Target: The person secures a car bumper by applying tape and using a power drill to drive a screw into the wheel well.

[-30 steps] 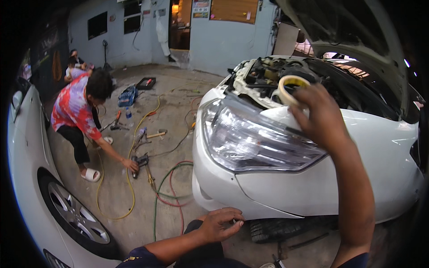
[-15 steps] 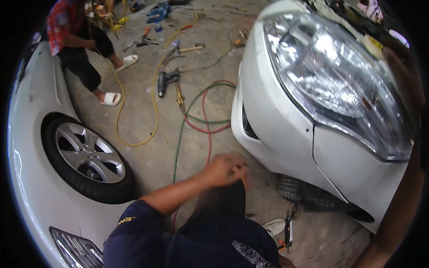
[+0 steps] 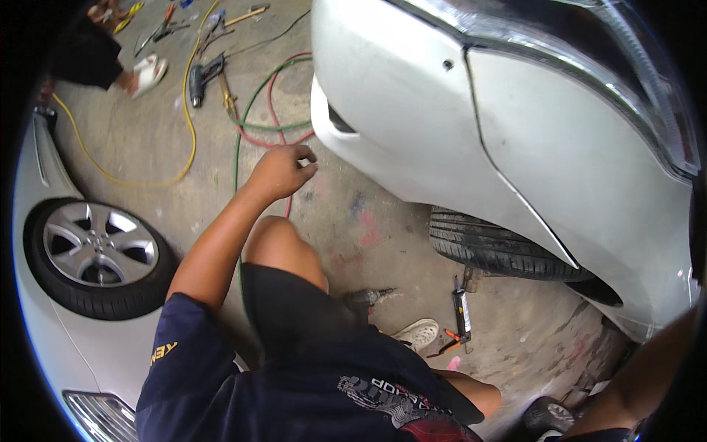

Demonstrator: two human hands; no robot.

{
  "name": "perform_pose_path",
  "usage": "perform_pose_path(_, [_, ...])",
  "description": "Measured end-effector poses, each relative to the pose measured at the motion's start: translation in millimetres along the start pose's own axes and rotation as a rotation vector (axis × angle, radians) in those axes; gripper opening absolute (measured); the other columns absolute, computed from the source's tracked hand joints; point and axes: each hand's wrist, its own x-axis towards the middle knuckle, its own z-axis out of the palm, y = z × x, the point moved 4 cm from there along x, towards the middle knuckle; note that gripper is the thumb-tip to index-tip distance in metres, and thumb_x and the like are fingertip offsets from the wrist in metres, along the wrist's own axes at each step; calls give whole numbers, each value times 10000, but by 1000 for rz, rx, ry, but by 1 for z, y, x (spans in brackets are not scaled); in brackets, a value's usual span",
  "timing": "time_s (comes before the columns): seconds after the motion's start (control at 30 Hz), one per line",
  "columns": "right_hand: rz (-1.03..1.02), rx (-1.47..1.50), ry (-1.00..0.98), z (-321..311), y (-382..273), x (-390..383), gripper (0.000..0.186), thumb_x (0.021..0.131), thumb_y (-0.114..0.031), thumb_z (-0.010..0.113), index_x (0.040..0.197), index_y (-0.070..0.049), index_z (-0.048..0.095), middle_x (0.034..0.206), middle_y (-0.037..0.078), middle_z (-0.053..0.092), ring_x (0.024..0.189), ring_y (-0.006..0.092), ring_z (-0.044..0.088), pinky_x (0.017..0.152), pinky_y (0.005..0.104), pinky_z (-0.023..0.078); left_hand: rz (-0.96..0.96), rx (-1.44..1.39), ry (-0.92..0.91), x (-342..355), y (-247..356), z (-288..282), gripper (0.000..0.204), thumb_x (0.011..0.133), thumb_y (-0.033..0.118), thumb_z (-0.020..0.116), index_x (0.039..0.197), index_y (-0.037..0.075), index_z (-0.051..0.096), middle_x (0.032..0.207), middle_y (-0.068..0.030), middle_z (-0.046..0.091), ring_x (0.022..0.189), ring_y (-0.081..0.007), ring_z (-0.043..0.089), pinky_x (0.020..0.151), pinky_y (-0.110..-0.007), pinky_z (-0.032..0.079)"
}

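My left hand (image 3: 286, 169) is raised over the concrete floor beside the white car's bumper (image 3: 398, 110), fingers loosely curled and thumb apart, holding nothing visible. My right forearm (image 3: 626, 383) rises at the lower right; that hand is beyond the dark rim. The headlight (image 3: 641, 74) shows at the upper right. Under the fender (image 3: 582, 184) is a tire (image 3: 486, 243), with a black and silver caulk-gun-like tool (image 3: 462, 313) and orange-handled pliers (image 3: 451, 342) on the floor beside it.
A silver car's fender (image 3: 81, 353) and wheel (image 3: 99, 250) border the left. A heat gun (image 3: 202, 81), red and green hoses (image 3: 265, 125), a yellow hose (image 3: 184, 169) and several tools lie on the floor. A co-worker's sandaled foot (image 3: 151, 70) is at the upper left.
The view has tilted downward. My right hand, earlier holding a tape roll by the headlight, has left the view; my left hand is now higher in the picture. The co-worker has stepped further left.
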Motion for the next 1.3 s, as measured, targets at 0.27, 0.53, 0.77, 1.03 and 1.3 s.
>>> perform_pose_path(0.27, [646, 831, -609, 358, 12, -209, 233, 901, -207, 711, 1075, -52, 692, 942, 221, 678, 875, 369, 694, 752, 461, 525, 186, -35, -9, -32, 123, 24, 234, 901, 261, 749, 950, 33, 728, 799, -157, 710, 740, -303, 693, 705, -402, 550])
perform_pose_path(0.53, [805, 215, -420, 654, 93, -292, 373, 920, -167, 645, 1279, -69, 620, 1246, 187, 622, 1165, 371, 629, 951, 463, 555, 300, -152, 426, -75, 259, 15, 310, 907, 208, 797, 763, -8, 627, 691, -59, 604, 661, -124, 565, 611, -277, 456])
perform_pose_path(0.77, [758, 154, -433, 713, 100, -286, 284, 999, -161, 508, 1217, -83, 672, 1270, 155, 635, 1189, 345, 639, 960, 459, 558, 315, -101, 387, -70, 340, 35, 221, 904, 193, 800, 883, -16, 734, 790, -74, 723, 715, -128, 634, 697, -280, 499])
perform_pose_path(1.03, [723, 707, 41, 640, 81, -221, 238, 881, -82, 602, 1100, -62, 695, 1046, 197, 717, 1035, 417, 683, 902, 512, 546, 196, -74, 286, -51, 366, 89, 277, 990, 221, 741, 889, -37, 729, 782, 16, 681, 752, -72, 578, 714, -242, 461])
perform_pose_path(1.3, [485, 1083, 1209, 374, 69, -171, 150, 873, -26, 660, 1023, -41, 666, 959, 143, 704, 888, 342, 710, 785, 389, 567, 224, -9, 353, -47, 371, 86, 426, 1036, 352, 663, 924, -47, 759, 857, -119, 771, 821, -167, 690, 861, -324, 493])
